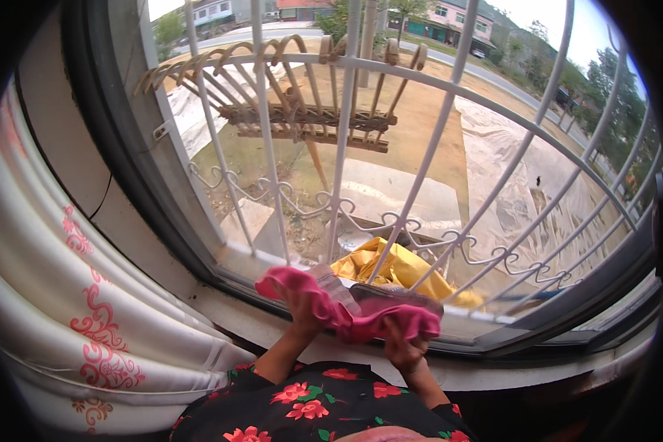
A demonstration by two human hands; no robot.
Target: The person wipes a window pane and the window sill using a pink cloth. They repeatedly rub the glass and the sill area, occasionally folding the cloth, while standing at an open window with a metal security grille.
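In the head view a crumpled pink cloth is spread between my two hands at the window opening. My left hand grips its left part, and my right hand grips its right part from below. Just beyond the cloth, by the foot of the window bars, lie a greyish checked cloth and a dark flat item whose kind I cannot tell. Behind these, a yellow sheet or bag lies bunched up on the far side of the bars.
White metal window bars with scrollwork stand in front. A dark window frame runs along the right. At the left hangs a white curtain with red patterns. The pale sill lies below. Outside is a wooden slatted rack.
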